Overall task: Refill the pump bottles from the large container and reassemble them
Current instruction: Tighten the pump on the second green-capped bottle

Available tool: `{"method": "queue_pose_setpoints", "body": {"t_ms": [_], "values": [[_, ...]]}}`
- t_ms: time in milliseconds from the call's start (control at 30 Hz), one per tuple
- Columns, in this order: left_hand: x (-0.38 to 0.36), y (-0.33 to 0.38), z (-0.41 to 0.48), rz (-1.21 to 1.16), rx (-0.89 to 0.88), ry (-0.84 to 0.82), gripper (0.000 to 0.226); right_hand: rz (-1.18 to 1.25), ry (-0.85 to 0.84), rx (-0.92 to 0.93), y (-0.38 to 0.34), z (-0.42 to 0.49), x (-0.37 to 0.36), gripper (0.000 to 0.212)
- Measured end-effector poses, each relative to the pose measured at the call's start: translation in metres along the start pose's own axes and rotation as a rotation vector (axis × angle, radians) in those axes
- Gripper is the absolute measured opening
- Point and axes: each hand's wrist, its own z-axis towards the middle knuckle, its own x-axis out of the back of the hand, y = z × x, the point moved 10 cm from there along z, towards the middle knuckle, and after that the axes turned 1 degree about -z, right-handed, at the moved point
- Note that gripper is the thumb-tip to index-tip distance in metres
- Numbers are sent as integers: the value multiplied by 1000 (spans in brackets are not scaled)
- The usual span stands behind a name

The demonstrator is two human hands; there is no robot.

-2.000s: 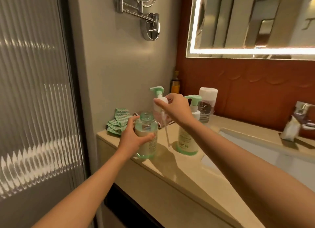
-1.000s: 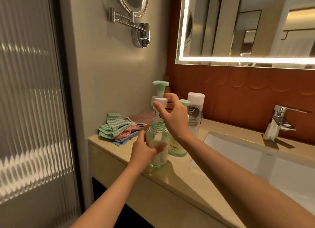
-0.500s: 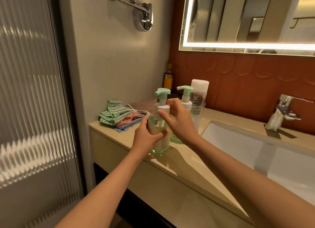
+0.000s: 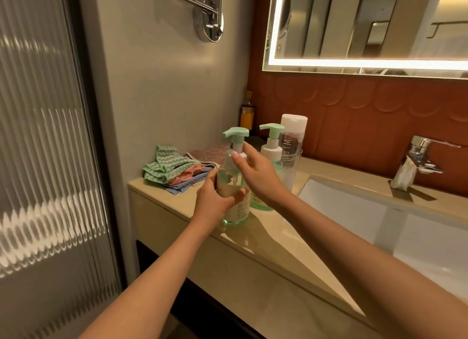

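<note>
Pump bottle (image 4: pixel 236 216) stood on bench (image 4: pixel 266 242), left of sink (image 4: pixel 342 207). Left hand (image 4: pixel 215 203) wrapped its body; right hand (image 4: pixel 257 178) pinched pump collar (image 4: pixel 236 147). Risk: collar cross-threading, or twist tipping the bottle and spilling refill.

Around the front pump bottle (image 4: pixel 234 199), the room at 1 o'clock is taken up by a second pump bottle (image 4: pixel 269 156), set just beside it, and by a tall white bottle (image 4: pixel 293 141) behind that. At 10 o'clock a pile of cloths (image 4: pixel 172 171) is laid against the wall (image 4: pixel 164 98). Bare counter (image 4: pixel 266 240) is left at 6 o'clock. The sink (image 4: pixel 354 212) is found at 3 o'clock, open from above.
</note>
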Motion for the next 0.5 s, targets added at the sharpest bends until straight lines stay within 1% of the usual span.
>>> {"method": "queue_pose_setpoints", "body": {"t_ms": [67,200,233,300,367,433,500], "values": [[0,0,0,-4,-3,1,65,-17,29,0,-1,-2,3,39],[0,-1,0,-8,1,6,54,-332,187,76,-12,-7,19,43],[0,-1,0,-6,-4,5,51,-352,214,72,-14,-5,22,44],[-1,2,-2,1,-11,0,53,-342,228,38,-15,-1,26,42],[-1,3,-2,-2,-8,-11,62,-337,193,5,-13,4,23,38],[-2,2,-2,-2,-3,-13,67,-223,118,-8,-9,6,14,33],[-1,-1,-1,3,-3,-2,62,-119,67,7,-5,2,5,30]]}}
